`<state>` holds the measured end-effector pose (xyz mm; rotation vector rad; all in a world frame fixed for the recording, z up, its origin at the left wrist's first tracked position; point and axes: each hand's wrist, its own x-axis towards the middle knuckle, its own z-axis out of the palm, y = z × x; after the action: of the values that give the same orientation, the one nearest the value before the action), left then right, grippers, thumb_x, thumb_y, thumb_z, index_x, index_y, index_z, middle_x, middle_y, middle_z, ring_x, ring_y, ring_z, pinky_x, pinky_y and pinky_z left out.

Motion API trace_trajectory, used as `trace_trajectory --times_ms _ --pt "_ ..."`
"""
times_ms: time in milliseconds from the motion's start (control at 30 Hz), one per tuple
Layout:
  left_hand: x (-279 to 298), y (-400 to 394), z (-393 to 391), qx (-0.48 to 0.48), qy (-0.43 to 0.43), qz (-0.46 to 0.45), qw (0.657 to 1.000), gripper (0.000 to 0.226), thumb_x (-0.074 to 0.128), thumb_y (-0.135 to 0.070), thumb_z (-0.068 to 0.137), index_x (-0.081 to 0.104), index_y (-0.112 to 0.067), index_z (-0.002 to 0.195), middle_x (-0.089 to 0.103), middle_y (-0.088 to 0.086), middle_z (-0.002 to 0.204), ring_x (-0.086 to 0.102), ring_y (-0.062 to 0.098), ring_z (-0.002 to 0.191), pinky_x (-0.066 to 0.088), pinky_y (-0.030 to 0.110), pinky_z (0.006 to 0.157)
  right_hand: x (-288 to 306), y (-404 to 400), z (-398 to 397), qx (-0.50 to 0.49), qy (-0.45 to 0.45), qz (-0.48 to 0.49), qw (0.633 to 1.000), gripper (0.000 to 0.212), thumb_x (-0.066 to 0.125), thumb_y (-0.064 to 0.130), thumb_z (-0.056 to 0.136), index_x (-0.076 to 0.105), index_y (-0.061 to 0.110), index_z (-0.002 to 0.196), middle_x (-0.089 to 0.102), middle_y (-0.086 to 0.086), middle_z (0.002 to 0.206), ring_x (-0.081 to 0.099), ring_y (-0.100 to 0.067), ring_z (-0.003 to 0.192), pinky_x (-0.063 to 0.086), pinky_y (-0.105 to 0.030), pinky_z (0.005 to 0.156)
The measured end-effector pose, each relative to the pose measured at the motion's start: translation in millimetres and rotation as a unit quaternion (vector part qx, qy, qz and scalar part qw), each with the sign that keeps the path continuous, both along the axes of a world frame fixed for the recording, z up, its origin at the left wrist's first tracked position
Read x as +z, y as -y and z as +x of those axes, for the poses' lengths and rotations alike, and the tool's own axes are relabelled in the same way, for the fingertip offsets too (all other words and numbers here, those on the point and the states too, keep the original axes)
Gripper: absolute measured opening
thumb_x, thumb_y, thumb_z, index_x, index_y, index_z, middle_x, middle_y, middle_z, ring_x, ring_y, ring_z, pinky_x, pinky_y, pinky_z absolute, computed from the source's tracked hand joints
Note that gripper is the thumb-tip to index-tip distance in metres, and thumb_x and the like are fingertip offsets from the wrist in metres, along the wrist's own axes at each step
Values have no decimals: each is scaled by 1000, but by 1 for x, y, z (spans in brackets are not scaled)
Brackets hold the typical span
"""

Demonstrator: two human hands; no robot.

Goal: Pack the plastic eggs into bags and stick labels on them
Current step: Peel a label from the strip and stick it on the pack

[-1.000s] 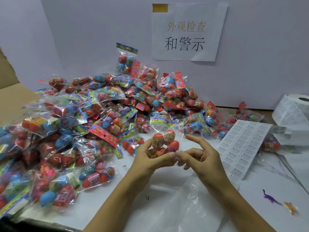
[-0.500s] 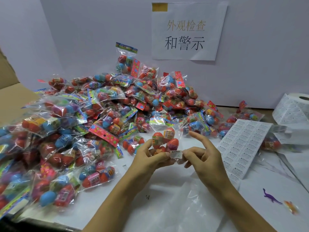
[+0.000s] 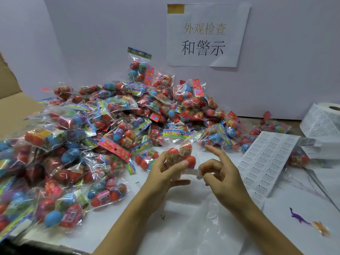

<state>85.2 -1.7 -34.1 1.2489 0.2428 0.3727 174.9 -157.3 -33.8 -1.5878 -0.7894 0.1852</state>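
My left hand (image 3: 161,173) grips a clear bag of red and orange plastic eggs (image 3: 179,153) upright above the table. My right hand (image 3: 219,172) is just right of it and pinches a small white label (image 3: 192,172) between thumb and finger, at the bag's lower right edge; the forefinger sticks up. A sheet of white labels (image 3: 265,161) lies to the right. A big pile of packed egg bags (image 3: 110,129) fills the left and middle of the table.
A roll of labels (image 3: 323,120) stands at the far right. A purple toy dinosaur (image 3: 298,217) and an orange toy (image 3: 321,228) lie at the front right. Clear plastic (image 3: 193,227) lies under my arms. A paper sign (image 3: 206,34) hangs on the back wall. Cardboard (image 3: 11,107) stands at left.
My hands have drawn slightly apart. The white label, hidden between them a second ago, now shows in my right hand's pinch beside the bag.
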Motion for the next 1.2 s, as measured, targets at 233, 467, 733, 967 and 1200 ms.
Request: trace_trajectory --times_ms 233,467,733,967,1200 --pt "4 4 0 17 -31 20 999 42 62 -46 88 69 -15 116 77 11 107 75 27 97 62 37 76 -2 -4 -1 -25 -36 2 999 33 72 54 85 68 33 111 75 3 88 71 -13 84 55 -32 68" --pt "1 10 1 15 -35 43 998 35 61 -40 94 74 -10 107 72 19 99 72 41 97 56 33 63 1 -4 1 -26 -80 37 996 25 74 43 78 78 22 89 78 1 84 72 -9 77 54 -19 65" --pt "-3 10 2 14 -47 56 997 36 60 -49 90 81 -21 99 78 8 103 75 20 95 58 27 75 -1 -2 10 -44 -122 50 990 7 76 12 85 77 7 80 74 3 83 66 -10 71 55 -24 68" --pt "-2 7 3 19 -31 35 999 28 76 -44 88 80 -20 101 76 7 98 72 19 91 57 27 70 2 -1 11 -37 -151 52 986 21 78 32 80 79 13 88 76 -3 89 72 -19 80 60 -29 73" --pt "-3 7 2 10 -4 -10 1000 26 80 -42 85 80 -20 100 76 9 97 71 18 86 59 33 67 11 13 19 64 -99 -49 992 31 83 36 68 80 18 93 78 -5 90 75 -20 88 58 -29 77"
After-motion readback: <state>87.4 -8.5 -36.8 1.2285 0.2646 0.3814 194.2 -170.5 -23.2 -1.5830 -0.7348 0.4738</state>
